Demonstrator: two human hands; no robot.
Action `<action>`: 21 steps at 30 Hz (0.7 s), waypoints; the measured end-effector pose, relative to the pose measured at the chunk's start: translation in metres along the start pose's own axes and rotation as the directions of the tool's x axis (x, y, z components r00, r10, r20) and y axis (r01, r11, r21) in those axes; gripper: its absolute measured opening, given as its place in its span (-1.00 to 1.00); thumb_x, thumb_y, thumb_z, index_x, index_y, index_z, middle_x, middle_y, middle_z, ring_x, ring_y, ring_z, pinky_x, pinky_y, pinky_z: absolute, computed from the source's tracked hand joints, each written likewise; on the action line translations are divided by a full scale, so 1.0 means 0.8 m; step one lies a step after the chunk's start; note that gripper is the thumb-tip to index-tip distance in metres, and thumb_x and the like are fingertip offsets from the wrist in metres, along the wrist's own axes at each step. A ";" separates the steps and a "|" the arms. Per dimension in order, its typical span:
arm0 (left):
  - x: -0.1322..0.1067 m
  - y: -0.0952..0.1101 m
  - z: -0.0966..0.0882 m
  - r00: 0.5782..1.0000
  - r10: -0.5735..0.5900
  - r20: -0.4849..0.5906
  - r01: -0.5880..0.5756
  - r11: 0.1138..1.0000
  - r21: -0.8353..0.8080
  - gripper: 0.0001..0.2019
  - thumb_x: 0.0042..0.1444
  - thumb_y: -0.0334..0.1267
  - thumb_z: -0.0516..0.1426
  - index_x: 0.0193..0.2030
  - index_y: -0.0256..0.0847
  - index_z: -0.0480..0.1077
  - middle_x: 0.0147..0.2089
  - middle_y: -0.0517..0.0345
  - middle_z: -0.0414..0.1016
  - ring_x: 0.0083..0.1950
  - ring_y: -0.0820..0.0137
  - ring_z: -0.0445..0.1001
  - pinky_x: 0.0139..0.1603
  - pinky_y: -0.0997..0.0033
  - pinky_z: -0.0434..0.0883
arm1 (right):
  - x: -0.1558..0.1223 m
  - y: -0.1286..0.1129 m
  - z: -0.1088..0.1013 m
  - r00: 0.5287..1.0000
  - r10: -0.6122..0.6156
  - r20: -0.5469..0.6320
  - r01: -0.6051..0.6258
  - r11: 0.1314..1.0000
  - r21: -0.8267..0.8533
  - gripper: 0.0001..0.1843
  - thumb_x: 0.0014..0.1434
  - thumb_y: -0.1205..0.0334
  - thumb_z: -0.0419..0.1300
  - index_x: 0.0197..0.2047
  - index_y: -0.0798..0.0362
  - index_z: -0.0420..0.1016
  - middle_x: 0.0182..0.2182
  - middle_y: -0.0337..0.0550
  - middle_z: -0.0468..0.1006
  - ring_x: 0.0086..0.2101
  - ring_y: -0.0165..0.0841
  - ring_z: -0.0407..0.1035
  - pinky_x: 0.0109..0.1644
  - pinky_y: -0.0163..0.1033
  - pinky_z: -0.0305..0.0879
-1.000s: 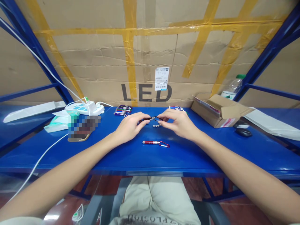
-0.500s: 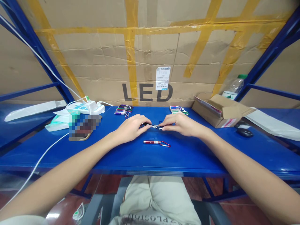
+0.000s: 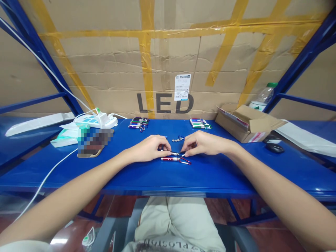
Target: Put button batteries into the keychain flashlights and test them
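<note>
Left hand [image 3: 151,148] and right hand [image 3: 202,144] pinch a small dark flashlight [image 3: 172,153] between fingertips, just above red flashlight [image 3: 170,159]; mid-assembly, next needs button cells [image 3: 177,140].

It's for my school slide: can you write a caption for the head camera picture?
Both hands, left hand and right hand, pinch a small dark flashlight just above a red one on the blue table.

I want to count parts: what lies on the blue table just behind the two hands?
Small button batteries in a short row, beside a blue clip. The hands may cover more.
</note>
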State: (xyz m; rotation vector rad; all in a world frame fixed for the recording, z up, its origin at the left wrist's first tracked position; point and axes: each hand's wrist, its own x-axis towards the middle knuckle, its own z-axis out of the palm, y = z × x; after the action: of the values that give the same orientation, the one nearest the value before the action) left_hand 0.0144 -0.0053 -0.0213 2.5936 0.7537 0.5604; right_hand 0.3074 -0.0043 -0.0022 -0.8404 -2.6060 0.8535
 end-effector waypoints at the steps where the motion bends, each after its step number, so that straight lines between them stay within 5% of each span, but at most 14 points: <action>1: 0.000 0.001 0.000 1.000 -0.008 0.017 0.009 1.000 -0.025 -0.87 0.35 -0.18 0.35 -0.08 -0.18 0.66 -0.12 0.10 0.67 -0.12 0.33 0.62 -0.08 0.37 0.47 | 0.000 -0.001 0.000 1.000 0.015 0.008 -0.015 1.000 0.003 -0.69 0.30 -0.05 0.43 -0.12 0.02 0.82 -0.31 -0.18 0.72 -0.38 -0.35 0.50 -0.29 -0.28 0.36; 21: 0.002 -0.002 -0.001 0.993 -0.099 0.057 0.108 0.979 -0.175 -0.74 0.35 -0.04 0.29 -0.07 -0.20 0.68 -0.13 0.07 0.67 -0.17 0.32 0.58 -0.13 0.36 0.46 | -0.001 -0.011 -0.002 0.997 0.039 0.063 -0.032 0.994 -0.103 -0.84 0.27 0.14 0.40 -0.19 0.06 0.70 -0.32 -0.19 0.61 -0.34 -0.33 0.49 -0.24 -0.25 0.35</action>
State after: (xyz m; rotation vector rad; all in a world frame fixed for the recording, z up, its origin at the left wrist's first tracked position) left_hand 0.0143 -0.0031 -0.0206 2.3806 0.7803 0.5075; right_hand 0.3044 -0.0101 0.0042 -0.9031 -2.7191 0.7748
